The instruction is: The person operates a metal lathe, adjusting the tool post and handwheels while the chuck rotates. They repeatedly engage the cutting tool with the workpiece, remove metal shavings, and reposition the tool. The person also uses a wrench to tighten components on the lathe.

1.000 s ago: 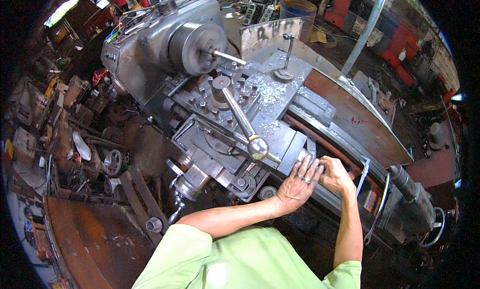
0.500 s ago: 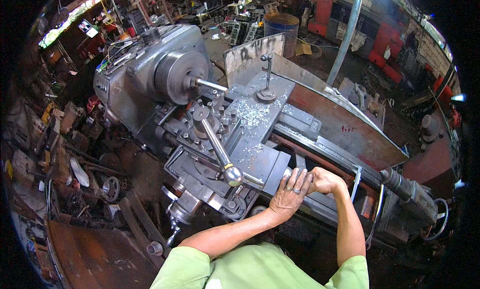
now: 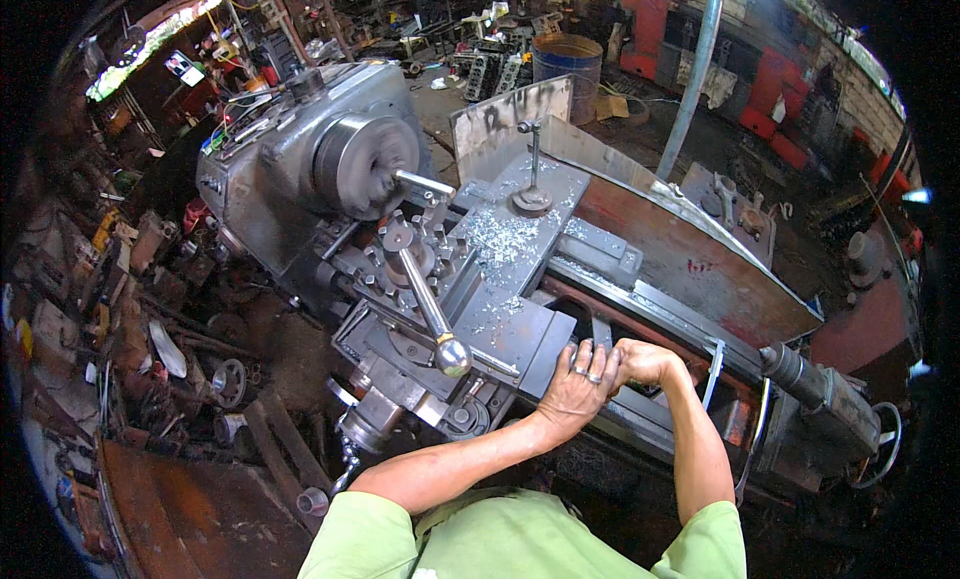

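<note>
metal flakes speckle smooth steel slab near flattened left hand and curled right hand, grips hidden.

head cam: left fisheye of the pair, up at the wearer's head, near side of the lathe, looking down and across it. fairly close; wide enough for shop floor beyond it, green shirt this side.
</note>
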The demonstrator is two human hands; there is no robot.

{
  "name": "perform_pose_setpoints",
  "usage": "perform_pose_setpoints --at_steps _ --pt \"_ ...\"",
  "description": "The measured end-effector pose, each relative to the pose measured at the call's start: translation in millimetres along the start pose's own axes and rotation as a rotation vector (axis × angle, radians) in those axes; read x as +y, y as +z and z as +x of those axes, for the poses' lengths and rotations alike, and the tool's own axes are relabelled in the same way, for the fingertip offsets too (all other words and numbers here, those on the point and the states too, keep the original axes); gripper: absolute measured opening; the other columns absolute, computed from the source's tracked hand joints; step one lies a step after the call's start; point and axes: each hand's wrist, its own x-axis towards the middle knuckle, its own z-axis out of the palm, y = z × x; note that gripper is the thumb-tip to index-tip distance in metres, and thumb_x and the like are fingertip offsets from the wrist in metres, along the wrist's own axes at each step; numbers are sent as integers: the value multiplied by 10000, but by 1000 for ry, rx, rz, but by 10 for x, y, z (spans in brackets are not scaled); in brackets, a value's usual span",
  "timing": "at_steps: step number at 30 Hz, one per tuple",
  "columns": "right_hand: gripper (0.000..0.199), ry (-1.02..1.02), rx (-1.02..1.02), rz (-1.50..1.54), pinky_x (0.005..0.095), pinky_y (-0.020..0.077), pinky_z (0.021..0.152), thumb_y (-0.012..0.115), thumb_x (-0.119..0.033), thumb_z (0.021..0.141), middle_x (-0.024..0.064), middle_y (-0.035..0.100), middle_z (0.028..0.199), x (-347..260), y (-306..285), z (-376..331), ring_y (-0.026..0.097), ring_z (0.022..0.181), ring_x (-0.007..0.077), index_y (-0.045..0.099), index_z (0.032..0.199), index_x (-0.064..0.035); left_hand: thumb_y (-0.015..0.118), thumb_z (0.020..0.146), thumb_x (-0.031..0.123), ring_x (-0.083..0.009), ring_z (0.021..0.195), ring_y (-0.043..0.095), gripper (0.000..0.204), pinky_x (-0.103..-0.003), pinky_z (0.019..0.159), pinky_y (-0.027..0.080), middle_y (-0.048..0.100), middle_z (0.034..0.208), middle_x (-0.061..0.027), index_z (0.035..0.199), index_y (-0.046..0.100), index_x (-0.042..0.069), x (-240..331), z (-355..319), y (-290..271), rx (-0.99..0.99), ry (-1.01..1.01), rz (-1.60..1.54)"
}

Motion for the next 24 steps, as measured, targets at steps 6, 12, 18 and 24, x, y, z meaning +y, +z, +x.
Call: perform_pose_setpoints --at_steps 6,12,18,24 --pt "234 -65 -121 238 338 563 740 757 -104 680 130 760 808 292 -14 159 695 698 191 762 857 49 528 901 192 -337 1103 563 509 -506 1016 400 590 1152 -191 1347 495 -49 -74 102 -40 -61 68 8" --pt "240 -71 -84 212 316 558 733 778 -104 677 104 753 778 285 -40 149 682 695 170 759 862 47 595 853 188 -326 1066 575 556 -491 1037 391 609 1102 -193 1333 497 -74 -101 193 -129 -206 95 12" --pt "321 30 141 0 321 539 750 808 -171 684 98 761 851 7 -10 -85 679 772 152 751 933 24 677 808 194 -324 1105 579 623 -496 1074 378 623 1130 -195 1336 493 -82 -122 281 -175 -384 112 -11" --pt "419 -121 747 -140 380 541 826 834 -193 695 176 724 986 -100 485 -410 702 892 289 721 1037 21 734 744 178 -338 1119 587 681 -488 1059 410 625 1139 -205 1317 492 -101 -169 350 -191 -456 148 -53"
